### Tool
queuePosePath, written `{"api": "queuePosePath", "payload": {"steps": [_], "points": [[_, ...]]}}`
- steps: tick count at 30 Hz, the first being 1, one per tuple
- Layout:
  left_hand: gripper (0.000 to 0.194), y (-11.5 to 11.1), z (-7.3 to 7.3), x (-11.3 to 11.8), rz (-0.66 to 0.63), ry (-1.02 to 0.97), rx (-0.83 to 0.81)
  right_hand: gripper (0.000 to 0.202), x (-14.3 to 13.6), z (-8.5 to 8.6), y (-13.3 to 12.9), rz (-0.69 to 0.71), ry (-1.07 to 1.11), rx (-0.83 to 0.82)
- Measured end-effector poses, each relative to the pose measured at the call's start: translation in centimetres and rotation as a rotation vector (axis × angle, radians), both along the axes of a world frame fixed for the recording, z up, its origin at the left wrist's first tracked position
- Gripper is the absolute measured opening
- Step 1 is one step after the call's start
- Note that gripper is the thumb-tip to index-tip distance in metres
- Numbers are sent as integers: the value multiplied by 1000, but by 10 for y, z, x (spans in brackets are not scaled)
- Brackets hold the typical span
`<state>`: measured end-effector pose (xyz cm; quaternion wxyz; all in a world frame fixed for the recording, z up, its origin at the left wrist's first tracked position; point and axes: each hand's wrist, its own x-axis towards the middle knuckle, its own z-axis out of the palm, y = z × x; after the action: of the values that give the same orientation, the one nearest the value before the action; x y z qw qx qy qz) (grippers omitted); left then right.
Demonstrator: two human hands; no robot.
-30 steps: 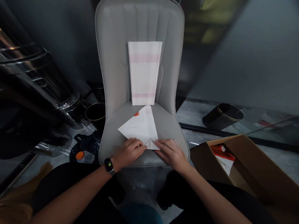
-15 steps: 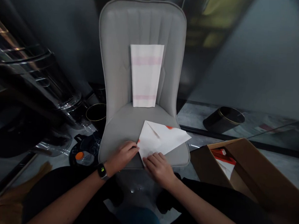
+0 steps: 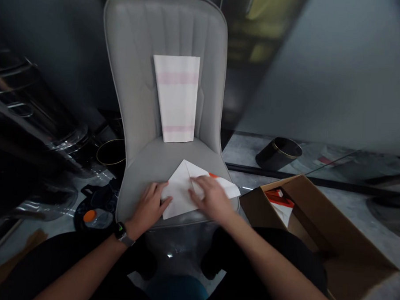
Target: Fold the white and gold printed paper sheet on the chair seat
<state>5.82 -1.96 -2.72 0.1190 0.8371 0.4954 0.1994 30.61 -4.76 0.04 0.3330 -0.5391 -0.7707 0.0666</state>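
Note:
A folded white paper [image 3: 181, 194] with a pointed right end and an orange-red mark lies on the grey chair seat [image 3: 141, 165]. My left hand [image 3: 150, 208] rests at the paper's left edge, thumb and fingers apart. Over the right part of the paper is my right hand [image 3: 213, 197], slightly blurred, its thumb and fingers spread on the surface. Against the backrest leans a white folded paper stack [image 3: 177, 100] with two pink bands.
To the right, an open cardboard box [image 3: 336, 218] holds a red and white folded piece [image 3: 283, 206]. Black bins [image 3: 275, 155] stand beyond the chair on both sides. A bottle with an orange cap [image 3: 99, 218] lies at the left.
My right hand has moved up and onto the paper from its lower edge. My left hand has opened at the left edge. The view has shifted right, and the paper is turned slightly.

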Motion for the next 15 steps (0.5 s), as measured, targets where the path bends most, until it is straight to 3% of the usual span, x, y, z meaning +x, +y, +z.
{"api": "queuePosePath", "payload": {"steps": [3, 5, 8, 12, 15], "points": [[42, 1, -5, 3, 3, 108, 73, 45, 67, -4, 19, -391, -58, -230], [43, 5, -6, 3, -9, 141, 107, 56, 101, -9, 25, -491, -52, -548], [42, 18, -3, -2, 4, 119, 101, 54, 126, -14, 24, -484, 60, -856], [40, 38, 6, -11, 51, 45, 21, 52, 124, -16, 13, -438, 254, -967], [37, 43, 13, -22, 66, -26, -31, 54, 114, -21, 6, -328, 419, -1053]]}}
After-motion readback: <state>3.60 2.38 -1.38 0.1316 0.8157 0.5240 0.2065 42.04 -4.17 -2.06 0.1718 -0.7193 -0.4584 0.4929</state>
